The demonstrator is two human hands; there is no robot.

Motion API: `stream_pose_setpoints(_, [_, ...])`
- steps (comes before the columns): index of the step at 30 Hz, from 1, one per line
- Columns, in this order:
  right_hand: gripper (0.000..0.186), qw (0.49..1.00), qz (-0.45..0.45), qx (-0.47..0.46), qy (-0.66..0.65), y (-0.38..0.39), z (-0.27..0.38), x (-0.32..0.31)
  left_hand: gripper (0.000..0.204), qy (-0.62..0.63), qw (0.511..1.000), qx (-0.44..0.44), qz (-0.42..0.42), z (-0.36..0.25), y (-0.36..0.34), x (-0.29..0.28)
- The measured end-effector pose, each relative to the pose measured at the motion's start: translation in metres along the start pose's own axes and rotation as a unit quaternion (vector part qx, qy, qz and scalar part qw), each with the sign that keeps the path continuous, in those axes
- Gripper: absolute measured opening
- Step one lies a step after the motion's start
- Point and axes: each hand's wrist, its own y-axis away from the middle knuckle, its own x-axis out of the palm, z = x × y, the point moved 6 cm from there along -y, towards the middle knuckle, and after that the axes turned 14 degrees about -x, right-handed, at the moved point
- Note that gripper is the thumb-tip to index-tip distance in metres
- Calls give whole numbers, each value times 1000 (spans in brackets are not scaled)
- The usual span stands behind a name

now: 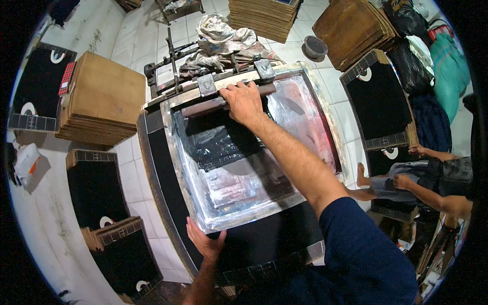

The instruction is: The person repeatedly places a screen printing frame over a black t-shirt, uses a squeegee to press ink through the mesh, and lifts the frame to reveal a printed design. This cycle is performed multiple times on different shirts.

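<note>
A screen printing frame (230,222) with a whitish, ink-smeared rim lies tilted on a dark board. Wet black ink (219,145) covers the upper left of its mesh; pinkish and grey stains show on the rest. My right hand (245,104) is closed over a long brown squeegee (203,108) at the far end of the frame. At the near left corner, my left hand (206,240) grips the frame, fingers on its side and thumb at its front edge. Beneath the frame, black printed material (274,236) on the board sticks out toward me.
Two metal hinge clamps (207,85) hold the frame's far side, with crumpled rags (223,38) behind. Stacks of brown boards (107,96) and black printed panels (96,183) stand around on white tiles. A grey bowl (315,47) sits far right. Another person (427,183) sits at right.
</note>
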Motion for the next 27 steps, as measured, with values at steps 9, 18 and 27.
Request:
stream_pose_setpoints(9, [39, 999, 29, 18, -1, 75, 64, -19, 126, 31, 999, -14, 13, -3, -6, -6])
stream_pose_setpoints(18, [33, 998, -47, -24, 31, -26, 19, 4, 127, -12, 1000, 25, -7, -2, -7, -11])
stream_pose_setpoints(27, [32, 1000, 0, -7, -5, 72, 74, -17, 127, 1, 1000, 7, 8, -4, -7, -11])
